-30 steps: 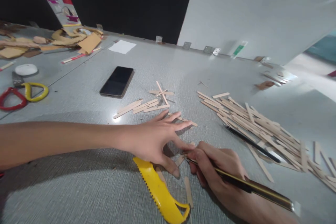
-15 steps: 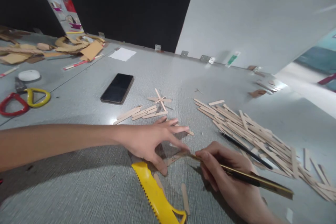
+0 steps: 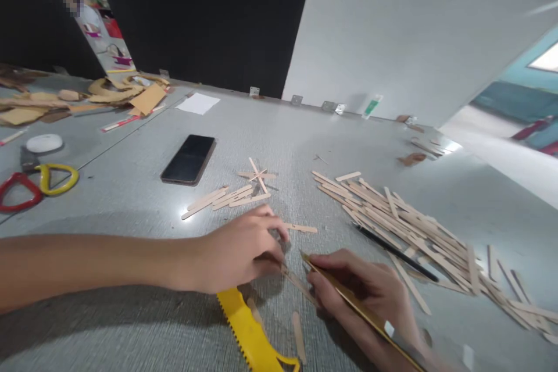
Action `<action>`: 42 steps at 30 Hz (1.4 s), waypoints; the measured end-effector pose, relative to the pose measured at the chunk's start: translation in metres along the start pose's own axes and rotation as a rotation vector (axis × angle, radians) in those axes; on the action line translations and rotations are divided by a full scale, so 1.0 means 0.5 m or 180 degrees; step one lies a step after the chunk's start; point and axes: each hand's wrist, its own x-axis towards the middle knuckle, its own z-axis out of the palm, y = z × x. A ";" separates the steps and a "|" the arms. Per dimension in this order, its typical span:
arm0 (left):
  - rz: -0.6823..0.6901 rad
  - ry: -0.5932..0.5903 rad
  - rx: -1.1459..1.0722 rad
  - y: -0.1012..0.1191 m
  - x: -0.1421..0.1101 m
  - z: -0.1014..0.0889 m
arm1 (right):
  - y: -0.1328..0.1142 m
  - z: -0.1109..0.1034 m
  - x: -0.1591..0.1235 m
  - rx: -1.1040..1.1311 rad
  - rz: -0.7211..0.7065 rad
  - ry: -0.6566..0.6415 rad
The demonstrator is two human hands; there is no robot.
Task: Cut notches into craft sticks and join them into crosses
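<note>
My left hand [image 3: 248, 247] has its fingertips pinched together at the upper end of a wooden craft stick [image 3: 300, 286], which slants down towards my other hand. In my right hand [image 3: 366, 296] is a slim gold craft knife [image 3: 349, 295], its tip pointing up and left, just above the stick. Another craft stick [image 3: 303, 228] lies just past my left fingertips. Below my left wrist rests a yellow toothed tool [image 3: 248, 328], partly covered by the hand. A short stick piece [image 3: 299, 334] lies beside it.
A heap of craft sticks [image 3: 392, 215] spreads at right, with a black pen-like tool [image 3: 396, 253] on it. A phone [image 3: 189, 159], small crossed sticks [image 3: 258, 175], red-and-yellow-handled scissors [image 3: 39, 183], a white mouse [image 3: 44, 143] and cardboard scraps [image 3: 117, 93] lie farther off.
My left hand has gone from spread fingers to a pinch on the stick. The stick has turned to slant the other way. The knife has swung steeper and its tip has shifted left.
</note>
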 end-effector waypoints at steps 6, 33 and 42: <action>-0.0057 -0.0243 -0.0177 0.016 -0.008 -0.009 | -0.003 0.002 -0.019 -0.1172 -0.1881 -0.0222; -0.0427 -0.0595 -0.1003 0.004 0.013 -0.015 | -0.013 0.020 -0.025 -0.1561 -0.2261 -0.0270; -0.0410 -0.0630 -0.0989 0.003 0.013 -0.017 | -0.020 0.010 -0.032 -0.1584 -0.2165 -0.0349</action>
